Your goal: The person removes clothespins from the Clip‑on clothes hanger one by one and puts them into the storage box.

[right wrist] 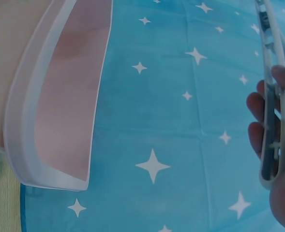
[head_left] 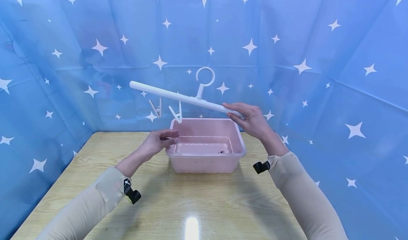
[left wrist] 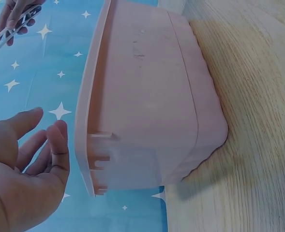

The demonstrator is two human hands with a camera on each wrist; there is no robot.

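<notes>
A white clip hanger (head_left: 178,95) is held up over the bin, tilted with its left end higher and its round hook (head_left: 205,76) at the top. My right hand (head_left: 250,119) grips the bar's right end, thumb underneath in the head view; the bar's hollow ribbed underside shows in the right wrist view. Two white clips (head_left: 156,108) hang below the left half of the bar. My left hand (head_left: 159,141), fingers loosely bent and nothing in them, is at the left rim of the pink plastic bin (head_left: 204,164), under the clips.
The bin stands toward the back of the wood-grain table (head_left: 204,201), with a small dark item (head_left: 221,152) on its floor. A blue curtain with white stars (head_left: 204,27) surrounds the table at the back and sides.
</notes>
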